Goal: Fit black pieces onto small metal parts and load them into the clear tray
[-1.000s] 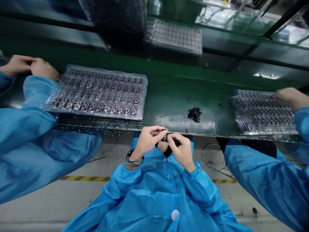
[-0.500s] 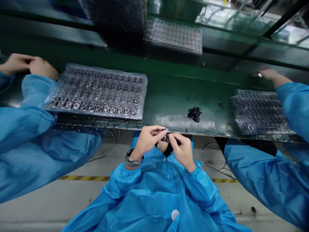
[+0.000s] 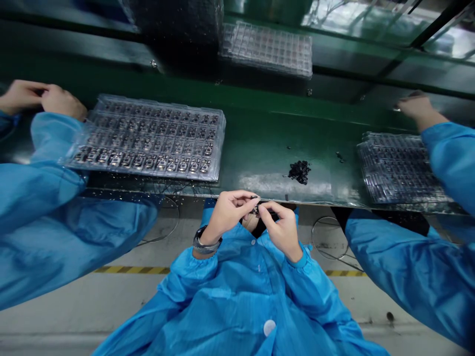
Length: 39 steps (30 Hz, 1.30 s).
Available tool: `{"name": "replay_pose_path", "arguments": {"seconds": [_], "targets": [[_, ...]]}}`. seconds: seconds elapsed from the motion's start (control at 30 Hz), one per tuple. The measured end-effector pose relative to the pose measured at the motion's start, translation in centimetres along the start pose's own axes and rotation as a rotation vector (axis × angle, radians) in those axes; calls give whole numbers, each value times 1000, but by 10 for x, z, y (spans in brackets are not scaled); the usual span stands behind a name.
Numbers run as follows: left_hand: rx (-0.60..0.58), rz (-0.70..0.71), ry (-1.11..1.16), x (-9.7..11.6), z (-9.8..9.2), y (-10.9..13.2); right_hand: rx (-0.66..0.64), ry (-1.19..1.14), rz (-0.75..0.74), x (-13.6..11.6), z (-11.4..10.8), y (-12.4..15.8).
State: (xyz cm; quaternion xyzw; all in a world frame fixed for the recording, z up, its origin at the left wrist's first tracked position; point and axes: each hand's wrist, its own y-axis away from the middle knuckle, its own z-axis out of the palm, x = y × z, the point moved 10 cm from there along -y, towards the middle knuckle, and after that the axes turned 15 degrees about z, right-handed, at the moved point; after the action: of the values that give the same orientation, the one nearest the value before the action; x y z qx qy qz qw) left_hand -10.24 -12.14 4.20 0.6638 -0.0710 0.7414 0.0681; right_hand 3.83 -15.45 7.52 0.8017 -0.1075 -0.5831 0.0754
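Note:
Just off the table's front edge, my left hand (image 3: 233, 212) and my right hand (image 3: 279, 225) meet with fingertips pinched on a small circuit board (image 3: 255, 209). Fingers cover most of the board; dark parts and bright metal spots show between them. A tiny black piece shows by my left fingertips, its kind too small to tell. Beyond my right hand, a heap of small black parts (image 3: 299, 172) lies on the green tabletop (image 3: 256, 148). To the left, a clear plastic tray (image 3: 148, 138) holds rows of small circuit boards.
Co-workers' hands are at the left (image 3: 44, 99) and right (image 3: 415, 106). Stacked clear trays (image 3: 404, 168) stand at the right, and another tray stack (image 3: 267, 49) at the back. Several loose small parts lie on the table. A cable loop (image 3: 330, 240) hangs below it.
My hands stay together on the circuit board, with only slight finger movement. The right co-worker's hand has shifted a little. The whole view has tilted slightly.

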Motion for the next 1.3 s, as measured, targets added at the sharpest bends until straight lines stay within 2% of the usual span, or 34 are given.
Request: {"name": "replay_pose_path", "arguments": {"seconds": [0.33,0.47,0.53,0.6,0.77,0.87,0.97,1.03,1.1,1.3], "targets": [[-36,2,7,1,6,0,30,-7,22,7,0,2],[-26,-10,-18,7,-5,5,20,-66,63,17,-8,0],[-10,-7,-59,15,-19,9,64,-83,92,30,-22,-2],[15,13,-111,29,-42,12,122,-104,133,52,-41,-4],[218,169,-298,85,-124,12,223,-158,278,122,-82,-3],[343,259,-407,116,-162,6,252,-155,298,148,-93,4],[394,311,-470,132,-182,-7,239,-165,318,162,-88,11],[378,319,-482,134,-188,-20,223,-182,319,167,-81,15],[316,297,-461,126,-191,-36,213,-196,313,168,-75,17],[121,183,-285,85,-197,-76,226,-216,304,166,-69,20]]}}
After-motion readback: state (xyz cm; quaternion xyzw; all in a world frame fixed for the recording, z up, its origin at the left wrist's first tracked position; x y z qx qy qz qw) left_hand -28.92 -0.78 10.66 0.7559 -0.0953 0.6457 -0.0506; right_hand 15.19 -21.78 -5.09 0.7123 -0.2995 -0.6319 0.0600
